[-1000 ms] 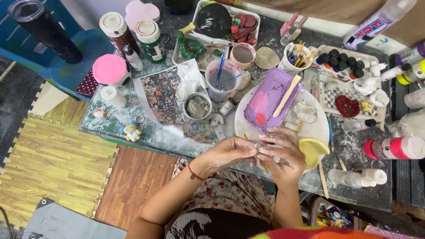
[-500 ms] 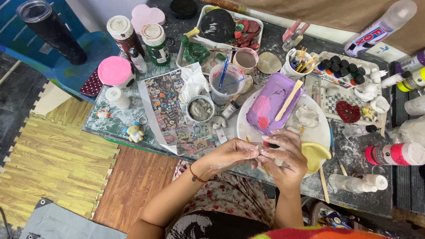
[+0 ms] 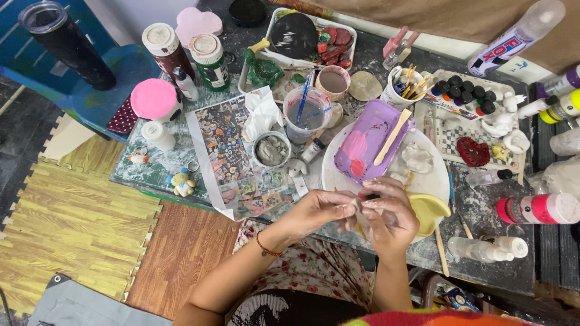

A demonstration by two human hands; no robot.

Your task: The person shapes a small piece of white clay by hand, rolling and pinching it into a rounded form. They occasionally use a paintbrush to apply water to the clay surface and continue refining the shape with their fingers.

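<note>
My left hand [image 3: 317,211] and my right hand [image 3: 389,214] meet at the near edge of a cluttered craft table [image 3: 157,169]. Between the fingertips of both hands is a small pale piece of clay [image 3: 359,206], mostly hidden by the fingers. Just beyond the hands lies a white round plate [image 3: 338,172] carrying a purple tray [image 3: 368,142] with a wooden stick [image 3: 393,136] across it and pale clay shapes [image 3: 417,158]. A yellow dish [image 3: 430,211] sits right of my right hand.
A printed picture sheet [image 3: 226,148], a small grey clay pot [image 3: 271,150] and a cup of grey water with brushes [image 3: 307,115] lie left of the plate. Paint pots [image 3: 462,90], bottles [image 3: 538,208], jars [image 3: 166,51] and a pink lid [image 3: 154,99] crowd the table. Foam floor mats [image 3: 72,205] lie left.
Both hands stay together on the clay piece at the table's near edge, the fingers shifting slightly. The view has drifted a little, so the table sits lower in the frame.
</note>
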